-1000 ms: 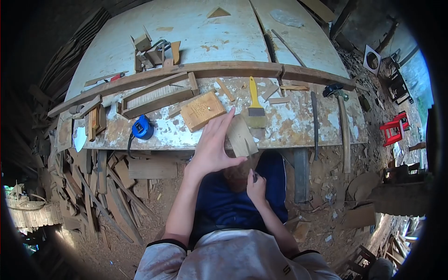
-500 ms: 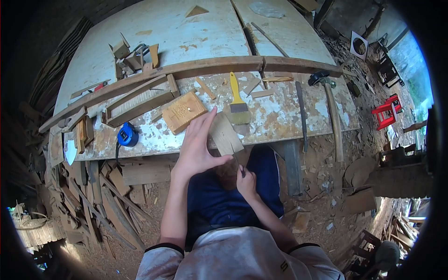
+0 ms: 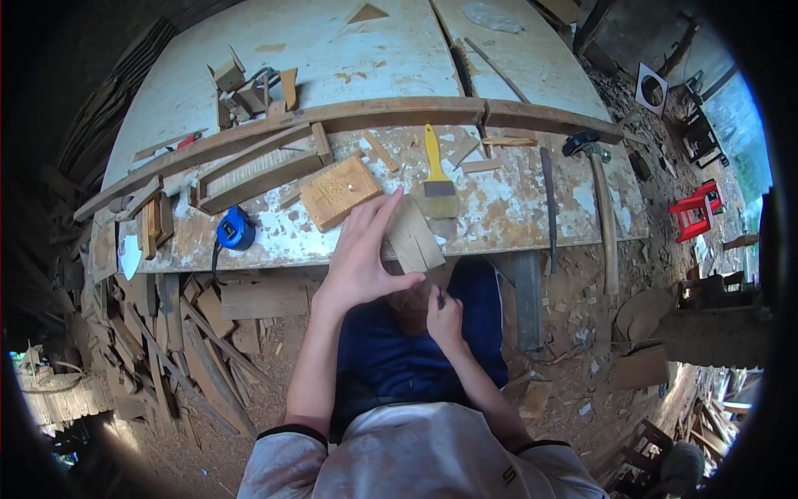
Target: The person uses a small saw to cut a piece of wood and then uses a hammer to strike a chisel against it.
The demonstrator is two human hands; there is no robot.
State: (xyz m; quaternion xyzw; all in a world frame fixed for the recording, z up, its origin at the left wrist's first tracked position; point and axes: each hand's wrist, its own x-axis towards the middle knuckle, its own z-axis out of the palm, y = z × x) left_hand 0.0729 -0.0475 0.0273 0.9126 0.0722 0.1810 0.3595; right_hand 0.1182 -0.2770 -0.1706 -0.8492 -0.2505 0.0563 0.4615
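My left hand [image 3: 362, 249] is closed on a flat light-brown wooden block [image 3: 417, 239] at the bench's front edge, its thumb along the near end and fingers at the far end. A dark slit or mark shows near the block's lower right. Below the block, my right hand [image 3: 446, 320] is wrapped around a thin dark-handled tool [image 3: 440, 299]; its working end is hard to make out. Beyond the block lie a yellow-handled paintbrush [image 3: 433, 170] and a carved wooden box [image 3: 341, 191] with small holes and a pale knob.
A blue tape measure [image 3: 235, 229] and a wooden frame [image 3: 264, 170] lie left on the workbench [image 3: 515, 216]. To the right are a dark metal bar [image 3: 549, 208] and a hammer [image 3: 604, 208]. A long wooden beam [image 3: 374, 112] crosses behind. Wood scraps [image 3: 183, 349] litter the floor.
The tool in my right hand has drawn back from the block, its tip lower now. My left hand keeps its hold on the block. The whole view has shifted slightly.
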